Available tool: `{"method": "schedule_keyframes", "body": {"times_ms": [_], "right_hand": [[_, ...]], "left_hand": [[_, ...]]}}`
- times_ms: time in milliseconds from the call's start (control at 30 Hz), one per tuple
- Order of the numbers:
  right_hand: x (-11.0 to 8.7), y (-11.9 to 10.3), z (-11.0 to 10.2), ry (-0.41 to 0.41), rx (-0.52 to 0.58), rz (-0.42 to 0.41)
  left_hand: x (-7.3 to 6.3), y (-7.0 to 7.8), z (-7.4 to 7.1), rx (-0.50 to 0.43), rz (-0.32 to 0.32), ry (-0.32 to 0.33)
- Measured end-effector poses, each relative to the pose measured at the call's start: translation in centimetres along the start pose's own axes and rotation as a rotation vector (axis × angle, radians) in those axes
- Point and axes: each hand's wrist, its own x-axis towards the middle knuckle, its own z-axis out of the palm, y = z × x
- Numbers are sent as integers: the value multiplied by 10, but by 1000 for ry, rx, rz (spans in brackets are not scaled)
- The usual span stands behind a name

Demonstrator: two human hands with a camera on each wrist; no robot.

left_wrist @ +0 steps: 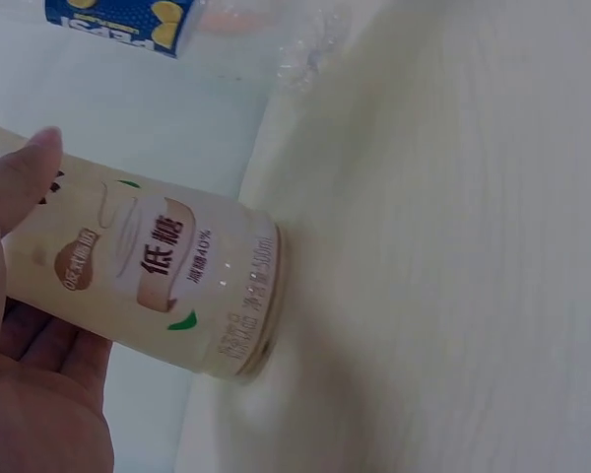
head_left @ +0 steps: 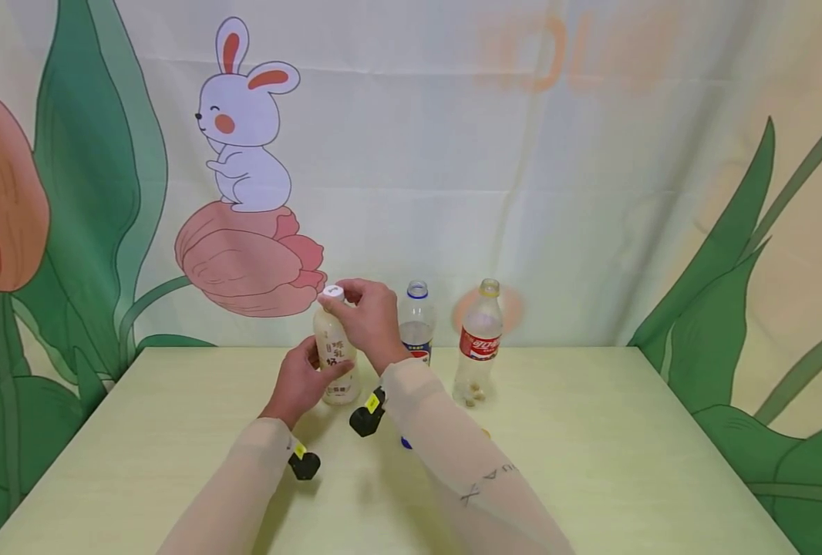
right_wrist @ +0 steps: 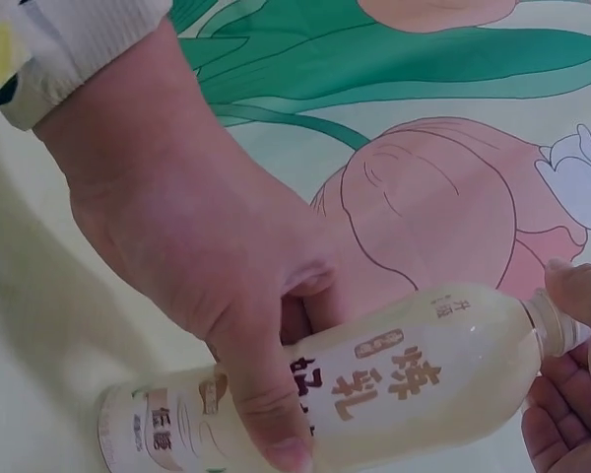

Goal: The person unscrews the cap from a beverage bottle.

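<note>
My left hand (head_left: 300, 383) grips milky bottle (head_left: 331, 339) round body, likely bracing against twist; right hand (head_left: 374, 320) pinches white cap (head_left: 331, 292). Bottle near-upright, base on or just above surface (head_left: 591, 447), left of uncapped Pepsi bottle (head_left: 418, 333) and red-labelled bottle (head_left: 480, 344), probably for elbow room.

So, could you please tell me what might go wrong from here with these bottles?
The left hand grips the cream-coloured plastic bottle while the right hand pinches its round white cap, so a sudden twist might make it slip. The clear plastic bottle with a blue label stands uncapped close to the right hand, so a stray knock could tip it.
</note>
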Motion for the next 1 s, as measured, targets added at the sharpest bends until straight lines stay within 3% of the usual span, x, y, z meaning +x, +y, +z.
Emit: {"method": "schedule_keyframes", "body": {"times_ms": [333, 500, 667, 1000], "right_hand": [[-5, -3, -5, -20, 18, 32], [-11, -12, -12, -28, 30, -11], [-21, -16, -30, -49, 57, -66], [-41, -17, -77, -169, 97, -123]], "left_hand": [[-9, 9, -4, 53, 7, 9], [-20, 17, -9, 53, 52, 33], [-33, 28, -7, 55, 96, 35], [-67, 50, 14, 24, 180, -12]]}}
